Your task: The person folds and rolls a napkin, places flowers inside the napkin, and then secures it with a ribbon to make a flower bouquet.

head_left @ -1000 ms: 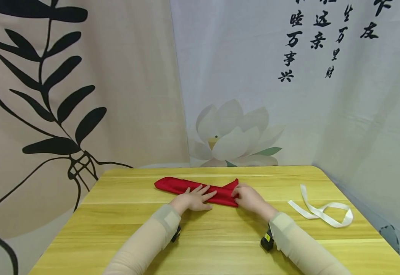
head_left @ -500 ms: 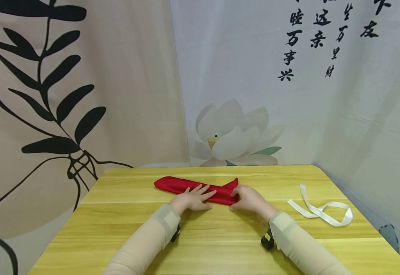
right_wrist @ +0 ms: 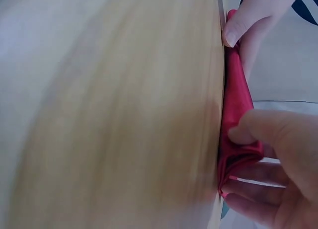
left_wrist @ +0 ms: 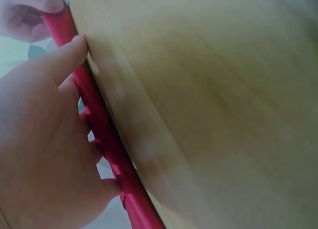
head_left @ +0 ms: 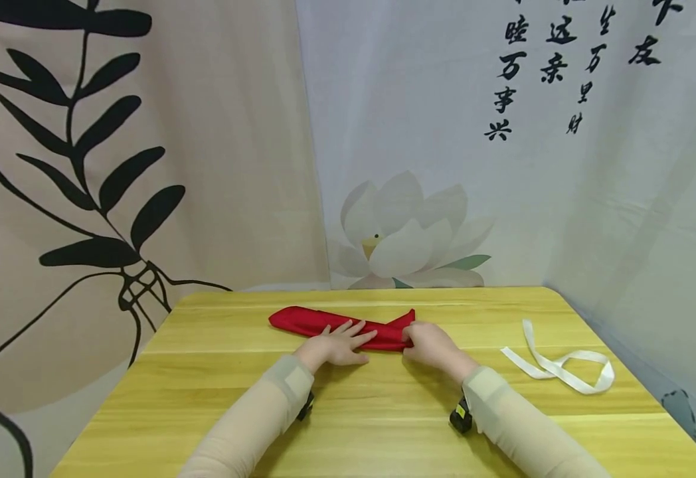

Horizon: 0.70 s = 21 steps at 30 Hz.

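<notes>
We see a wood-grained table (head_left: 384, 425) before a printed cloth backdrop (head_left: 234, 166). Near the table's far edge lies a folded red fabric (head_left: 306, 322), its long axis running across, left to right, tapered tip pointing left. The left hand (head_left: 337, 346) rests spread over its middle; the right hand (head_left: 434, 344) pinches its right end.

The left hand (head_left: 335, 346) hides part of the red cloth (head_left: 300, 321); in the head view the fingertips of the right hand (head_left: 434, 346) are hard to tell at its end; the bottom edge cuts off the left sleeve (head_left: 246, 425) and right sleeve (head_left: 539, 428); the top edge crops the highest lettering (head_left: 667, 10); in both wrist views the table (head_left: 384, 425) blurs; the left wrist view loses the cloth's far end below.
</notes>
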Each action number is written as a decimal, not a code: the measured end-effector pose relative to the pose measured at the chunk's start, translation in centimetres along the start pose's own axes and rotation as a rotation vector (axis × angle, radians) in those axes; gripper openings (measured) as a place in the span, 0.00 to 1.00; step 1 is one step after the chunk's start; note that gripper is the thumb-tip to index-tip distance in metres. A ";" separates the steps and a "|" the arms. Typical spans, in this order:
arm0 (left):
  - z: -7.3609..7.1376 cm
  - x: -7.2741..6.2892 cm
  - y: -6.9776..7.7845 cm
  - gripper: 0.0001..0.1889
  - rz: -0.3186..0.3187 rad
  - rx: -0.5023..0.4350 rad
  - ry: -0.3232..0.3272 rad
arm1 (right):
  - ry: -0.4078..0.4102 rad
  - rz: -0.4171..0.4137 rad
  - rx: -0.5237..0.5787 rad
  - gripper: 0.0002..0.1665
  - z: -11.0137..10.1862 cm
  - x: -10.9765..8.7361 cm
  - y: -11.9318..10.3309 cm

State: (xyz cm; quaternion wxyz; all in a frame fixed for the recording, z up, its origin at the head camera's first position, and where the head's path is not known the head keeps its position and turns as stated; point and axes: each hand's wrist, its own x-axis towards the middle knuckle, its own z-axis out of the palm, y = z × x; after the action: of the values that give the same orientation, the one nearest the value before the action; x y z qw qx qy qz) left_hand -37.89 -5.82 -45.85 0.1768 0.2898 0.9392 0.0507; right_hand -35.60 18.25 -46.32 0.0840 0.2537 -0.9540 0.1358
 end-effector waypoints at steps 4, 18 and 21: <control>-0.5 -0.3 0.2 0.34 0.006 0.017 0.023 | 0.014 -0.008 -0.047 0.10 0.0 0.2 -0.1; -0.3 -0.9 0.0 0.31 0.010 0.214 0.152 | -0.012 0.004 0.025 0.12 -0.4 -0.8 -0.6; -0.1 -1.0 0.1 0.30 0.021 0.246 0.174 | -0.019 0.012 0.048 0.12 -0.5 -1.0 -0.6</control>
State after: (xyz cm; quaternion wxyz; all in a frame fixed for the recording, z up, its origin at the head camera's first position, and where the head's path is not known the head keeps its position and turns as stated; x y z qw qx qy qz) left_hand -37.14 -6.29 -45.40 0.0574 0.3138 0.9470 -0.0379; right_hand -34.41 18.32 -45.96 0.0680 0.2512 -0.9527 0.1569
